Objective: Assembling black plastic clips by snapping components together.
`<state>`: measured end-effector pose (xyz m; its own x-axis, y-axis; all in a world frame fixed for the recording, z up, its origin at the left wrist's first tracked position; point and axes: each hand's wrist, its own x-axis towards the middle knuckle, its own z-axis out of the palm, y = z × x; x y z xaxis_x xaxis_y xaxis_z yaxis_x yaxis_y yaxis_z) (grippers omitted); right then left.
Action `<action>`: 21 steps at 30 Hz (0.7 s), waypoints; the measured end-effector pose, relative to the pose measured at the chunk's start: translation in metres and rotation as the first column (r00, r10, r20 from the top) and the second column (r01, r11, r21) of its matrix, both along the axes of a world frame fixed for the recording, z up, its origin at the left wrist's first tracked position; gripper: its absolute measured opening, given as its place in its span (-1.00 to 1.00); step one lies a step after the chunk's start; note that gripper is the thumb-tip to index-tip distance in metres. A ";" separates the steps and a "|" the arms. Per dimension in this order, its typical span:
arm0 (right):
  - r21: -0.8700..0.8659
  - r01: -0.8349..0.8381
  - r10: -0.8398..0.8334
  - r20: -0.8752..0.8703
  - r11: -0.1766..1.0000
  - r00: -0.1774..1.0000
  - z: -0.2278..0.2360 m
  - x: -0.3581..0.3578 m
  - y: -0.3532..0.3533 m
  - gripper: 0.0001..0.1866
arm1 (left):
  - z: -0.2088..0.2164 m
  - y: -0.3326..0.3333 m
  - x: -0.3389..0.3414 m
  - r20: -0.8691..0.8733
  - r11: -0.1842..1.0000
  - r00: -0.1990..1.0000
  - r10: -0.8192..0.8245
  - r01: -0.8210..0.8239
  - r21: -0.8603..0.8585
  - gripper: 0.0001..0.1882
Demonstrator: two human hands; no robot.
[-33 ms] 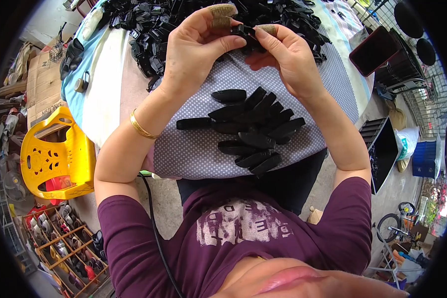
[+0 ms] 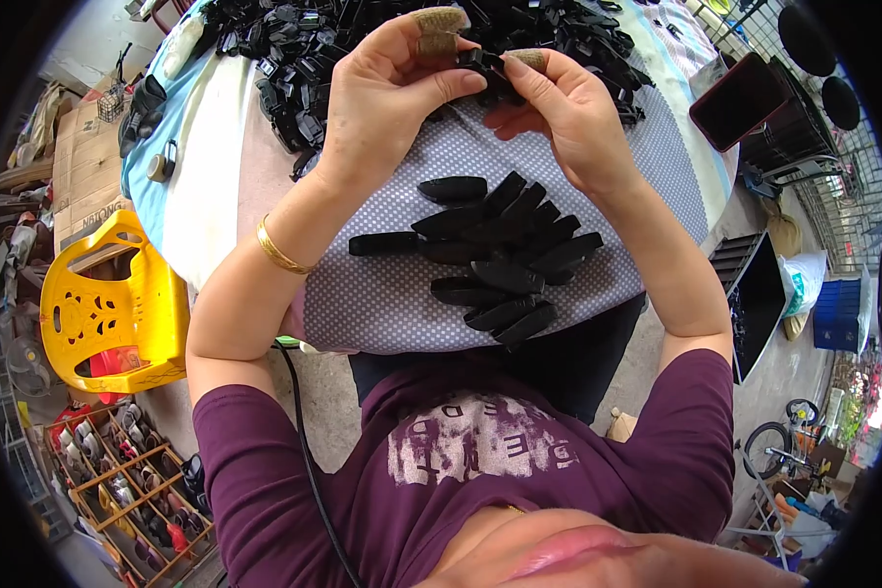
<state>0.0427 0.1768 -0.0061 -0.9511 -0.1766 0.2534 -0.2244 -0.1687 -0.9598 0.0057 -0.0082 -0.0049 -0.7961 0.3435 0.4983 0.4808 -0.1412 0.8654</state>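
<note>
Over the far part of the cloth-covered table, my left hand (image 2: pixel 387 93) and my right hand (image 2: pixel 568 108) pinch a small black plastic part (image 2: pixel 482 65) between them. Tan tape wraps some fingertips, and my fingers hide much of the part, so its exact kind is unclear. Nearer to me lies a loose group of black, elongated pieces with rounded ends (image 2: pixel 505 277), some overlapping. Beyond my hands spreads a large heap of black plastic parts (image 2: pixel 294 88). A gold bangle (image 2: pixel 280 247) circles my left forearm.
Patterned cloth (image 2: pixel 363 309) covers the table. A yellow plastic chair (image 2: pixel 108 304) stands at the left, above a wooden rack of small items (image 2: pixel 132 480). To the right are a dark phone-like screen (image 2: pixel 740 101), a black crate (image 2: pixel 759 304) and a blue bin (image 2: pixel 838 314). A black cable (image 2: pixel 304 441) hangs beside me.
</note>
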 end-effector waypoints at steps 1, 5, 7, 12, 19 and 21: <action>0.025 0.008 -0.008 -0.003 1.000 1.000 -0.001 0.000 0.000 -0.74 | 0.001 -0.001 0.000 0.022 1.000 1.000 -0.006 0.006 0.005 -0.57; 0.156 0.081 -0.076 -0.037 0.984 0.996 0.003 0.005 -0.004 -0.74 | -0.001 -0.001 -0.001 0.042 0.999 0.998 -0.037 0.036 0.037 -0.56; 0.152 0.135 -0.125 -0.074 0.979 0.989 0.002 0.008 -0.010 -0.74 | 0.000 0.001 -0.001 0.049 0.995 0.997 -0.053 0.049 0.085 -0.55; 0.151 0.124 -0.099 -0.164 0.981 0.981 -0.002 0.009 -0.015 -0.72 | -0.010 0.013 -0.021 -0.149 0.880 0.933 -0.327 0.358 0.313 -0.60; 0.381 0.137 -0.023 -0.289 0.914 0.957 0.001 0.009 -0.001 -0.72 | 0.013 0.005 0.001 0.118 0.982 0.975 -0.187 0.188 0.008 -0.74; 0.476 0.310 -0.055 -0.476 0.823 0.878 0.000 0.008 -0.003 -0.71 | 0.014 0.002 0.002 0.092 0.978 0.974 -0.209 0.208 0.027 -0.76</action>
